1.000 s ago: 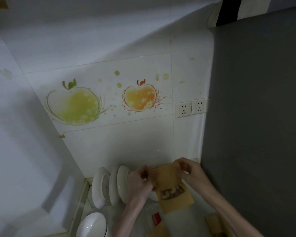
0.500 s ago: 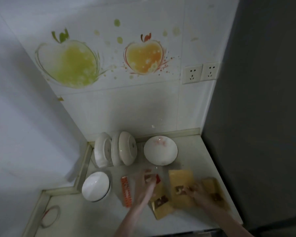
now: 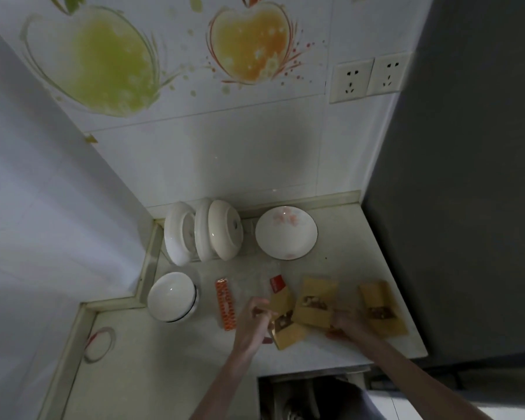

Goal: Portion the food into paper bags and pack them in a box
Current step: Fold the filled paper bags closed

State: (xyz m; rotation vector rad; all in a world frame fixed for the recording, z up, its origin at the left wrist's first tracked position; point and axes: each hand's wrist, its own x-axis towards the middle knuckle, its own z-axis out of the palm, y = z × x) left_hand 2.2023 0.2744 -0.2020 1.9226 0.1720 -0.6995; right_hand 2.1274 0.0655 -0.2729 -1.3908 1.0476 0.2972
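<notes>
Three brown paper bags with small windows showing food lie on the counter. My left hand (image 3: 254, 317) has its fingers curled on the left edge of the left paper bag (image 3: 288, 330), which lies tilted. The middle paper bag (image 3: 315, 301) overlaps it. My right hand (image 3: 346, 324) holds the middle bag's lower right corner; the hand is blurred. The right paper bag (image 3: 381, 309) lies apart, just right of that hand. No box is in view.
A clear plastic bag with a red label (image 3: 278, 283) and an orange packet (image 3: 225, 304) lie left of the bags. White bowls (image 3: 173, 297) (image 3: 286, 231) and upright plates (image 3: 203, 230) stand behind. A grey appliance (image 3: 455, 207) walls the right side.
The paper bag held up in both hands a second ago now lies on the counter as the middle one. My left hand moved from the plastic bag to the left paper bag.
</notes>
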